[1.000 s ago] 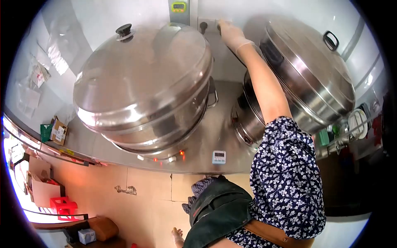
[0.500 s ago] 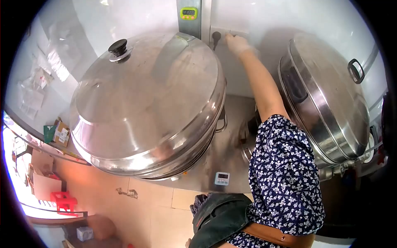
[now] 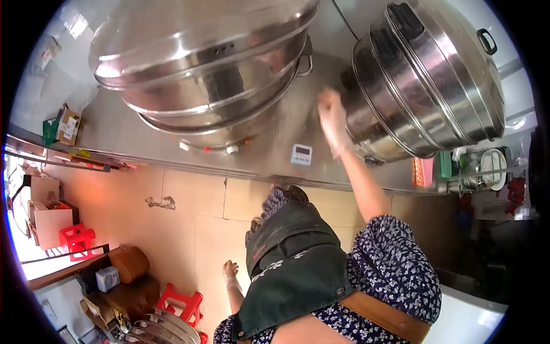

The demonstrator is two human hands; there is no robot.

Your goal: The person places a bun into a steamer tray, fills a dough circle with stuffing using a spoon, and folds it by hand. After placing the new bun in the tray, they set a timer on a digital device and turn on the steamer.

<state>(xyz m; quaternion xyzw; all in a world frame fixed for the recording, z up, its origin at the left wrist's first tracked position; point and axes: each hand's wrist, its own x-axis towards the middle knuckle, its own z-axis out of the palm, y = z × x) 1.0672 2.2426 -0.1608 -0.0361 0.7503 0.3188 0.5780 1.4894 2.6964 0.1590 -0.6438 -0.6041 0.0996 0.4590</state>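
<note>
My right hand (image 3: pixel 334 120), in a thin clear glove, is over the steel counter between two big steamers. Its fingers are bunched together, a little blurred, and nothing shows in them. Left of it stands a wide stainless steamer (image 3: pixel 223 83) with a domed lid. To its right is a second stacked steamer (image 3: pixel 424 86) with black handles, close to the hand. A small white-and-blue digital timer (image 3: pixel 301 155) lies on the counter near my wrist. My left hand (image 3: pixel 230 272), also gloved, hangs low beside my dark apron, fingers loosely curled and apart, holding nothing visible.
The steel counter's front edge (image 3: pixel 258 174) runs across in front of me. Red plastic stools (image 3: pixel 180 303) stand on the tiled floor at lower left. A small carton (image 3: pixel 69 125) sits at the counter's left end. Dishes (image 3: pixel 492 168) are at the right.
My right hand has come down from the wall socket to above the counter. The view has tilted downward, so the socket has left it and my left hand now shows.
</note>
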